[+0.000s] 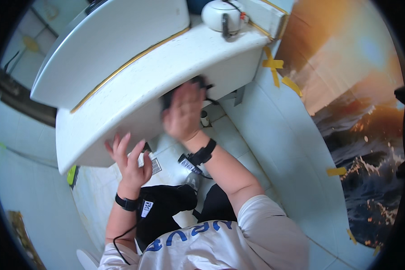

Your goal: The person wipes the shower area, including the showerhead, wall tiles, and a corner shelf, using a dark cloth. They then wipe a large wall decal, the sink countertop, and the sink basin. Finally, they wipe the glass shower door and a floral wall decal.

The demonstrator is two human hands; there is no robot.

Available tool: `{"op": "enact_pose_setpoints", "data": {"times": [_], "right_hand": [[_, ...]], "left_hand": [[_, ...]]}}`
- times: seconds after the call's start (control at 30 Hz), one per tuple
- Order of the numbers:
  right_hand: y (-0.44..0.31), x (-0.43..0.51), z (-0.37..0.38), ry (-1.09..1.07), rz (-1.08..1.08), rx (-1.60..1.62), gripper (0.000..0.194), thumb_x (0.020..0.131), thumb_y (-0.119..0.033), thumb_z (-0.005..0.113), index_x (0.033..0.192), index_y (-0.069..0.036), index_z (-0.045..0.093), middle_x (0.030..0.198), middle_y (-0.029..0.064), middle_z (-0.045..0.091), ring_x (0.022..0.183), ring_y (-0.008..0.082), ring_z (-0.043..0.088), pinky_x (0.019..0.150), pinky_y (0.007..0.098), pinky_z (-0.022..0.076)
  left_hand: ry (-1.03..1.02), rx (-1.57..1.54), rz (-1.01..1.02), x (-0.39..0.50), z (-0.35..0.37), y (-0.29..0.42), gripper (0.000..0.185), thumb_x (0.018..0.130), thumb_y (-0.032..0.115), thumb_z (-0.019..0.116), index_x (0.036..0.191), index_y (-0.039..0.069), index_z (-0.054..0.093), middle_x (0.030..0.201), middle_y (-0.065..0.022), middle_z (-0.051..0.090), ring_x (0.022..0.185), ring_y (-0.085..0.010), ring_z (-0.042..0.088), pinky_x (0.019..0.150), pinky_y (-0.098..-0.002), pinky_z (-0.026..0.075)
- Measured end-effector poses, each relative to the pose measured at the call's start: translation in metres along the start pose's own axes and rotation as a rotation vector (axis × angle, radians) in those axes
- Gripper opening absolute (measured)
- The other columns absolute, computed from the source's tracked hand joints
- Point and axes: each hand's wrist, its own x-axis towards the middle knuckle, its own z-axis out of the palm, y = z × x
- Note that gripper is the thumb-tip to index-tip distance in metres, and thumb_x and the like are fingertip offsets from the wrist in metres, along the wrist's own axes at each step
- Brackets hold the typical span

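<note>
My right hand [185, 113], blurred, is raised flat at the front edge of a white countertop [128, 91]. Just beyond its fingers a black object [168, 101] with a strap or cord lies against the counter's front panel; the hand covers most of it, so I cannot tell whether the hand grips it. My left hand [131, 162] is held near the lower front panel with its fingers spread and nothing in them. Both wrists wear black bands with small cabled devices.
A white teapot-shaped vessel [219, 17] with a dark handle stands at the counter's far end. Below are a small bottle [205, 118] and a floor drain [156, 166]. A tiled wall with a taped picture [357, 135] borders the right side.
</note>
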Motion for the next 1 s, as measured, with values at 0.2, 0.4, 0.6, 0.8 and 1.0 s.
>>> {"op": "enact_pose_setpoints", "data": {"times": [0.2,0.4,0.6,0.8,1.0], "right_hand": [[0.088,0.028,-0.031,0.149,0.426,0.017,0.073,0.099,-0.019,0.045,0.158,0.007,0.010,0.163,0.0325,0.010,0.151,0.0492,0.010,0.120,0.0617,0.0071],[0.017,-0.015,-0.004,-0.025,0.308,0.011,0.074,0.097,-0.029,0.052,0.158,-0.003,0.021,0.164,0.0271,0.014,0.152,0.0472,0.010,0.120,0.0629,0.0056],[0.038,-0.044,0.004,-0.083,-0.072,-0.180,0.070,0.092,-0.031,0.056,0.157,-0.021,0.033,0.165,0.0161,0.022,0.154,0.0390,0.013,0.119,0.0654,0.0048],[0.044,0.023,0.004,0.117,0.496,0.047,0.074,0.098,-0.023,0.046,0.159,0.003,0.012,0.163,0.0304,0.011,0.151,0.0498,0.009,0.117,0.0661,0.0047],[-0.129,-0.016,0.065,-0.038,0.142,0.183,0.068,0.095,-0.032,0.053,0.154,-0.005,0.035,0.163,0.0244,0.021,0.152,0.0466,0.010,0.118,0.0672,0.0038]], "left_hand": [[-0.357,0.428,0.149,0.020,0.033,-0.007,0.070,0.087,0.046,0.069,0.149,0.024,0.048,0.158,-0.0208,0.035,0.144,-0.0471,0.031,0.116,-0.0675,0.010],[-0.344,0.376,0.110,0.036,0.043,0.005,0.066,0.086,0.034,0.065,0.149,0.021,0.049,0.158,-0.0082,0.039,0.152,-0.0316,0.020,0.121,-0.0559,-0.003],[-0.302,0.053,0.009,0.039,0.010,0.006,0.064,0.082,0.010,0.064,0.144,0.006,0.049,0.155,-0.0137,0.042,0.145,-0.0377,0.034,0.122,-0.0570,0.011],[0.070,0.283,0.069,0.020,-0.047,-0.016,0.060,0.082,0.009,0.065,0.141,0.008,0.053,0.154,-0.0157,0.039,0.147,-0.0374,0.031,0.122,-0.0580,0.009],[0.055,0.394,-0.205,0.013,-0.082,-0.060,0.072,0.085,0.024,0.066,0.151,0.010,0.041,0.159,-0.0166,0.030,0.153,-0.0393,0.013,0.121,-0.0570,-0.006]]}}
